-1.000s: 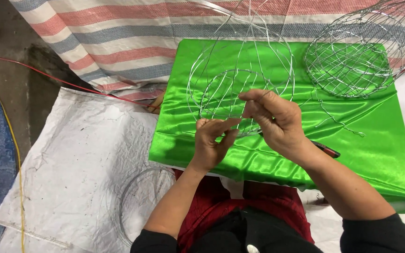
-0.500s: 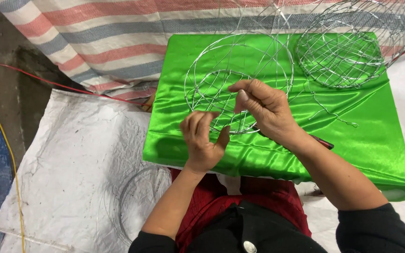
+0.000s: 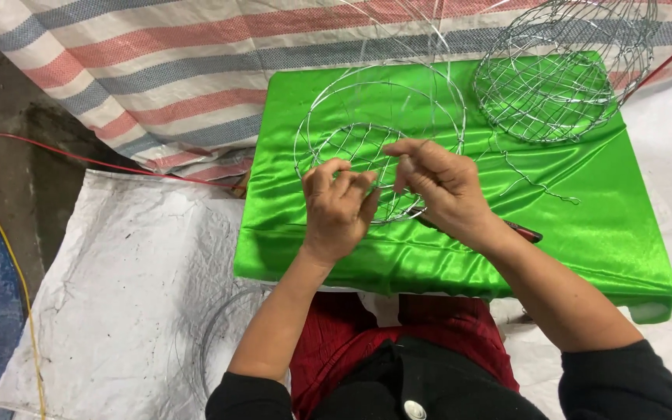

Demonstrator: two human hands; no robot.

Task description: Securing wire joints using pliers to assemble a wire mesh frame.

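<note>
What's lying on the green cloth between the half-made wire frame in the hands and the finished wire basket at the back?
Only bare green satin cloth with a loose bent wire, seen in the head view.

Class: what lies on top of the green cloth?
On the green cloth: a half-made wire frame, a finished wire basket, both hands working. A red-handled tool is mostly hidden beneath the right wrist.

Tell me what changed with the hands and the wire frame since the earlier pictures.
The left hand has risen a little and now curls its fingers at the near rim of the half-made wire basket. The right hand opened somewhat, its fingers spread over the same rim. The basket stayed on the green cloth, and the finished wire basket stayed at the far right corner.
</note>
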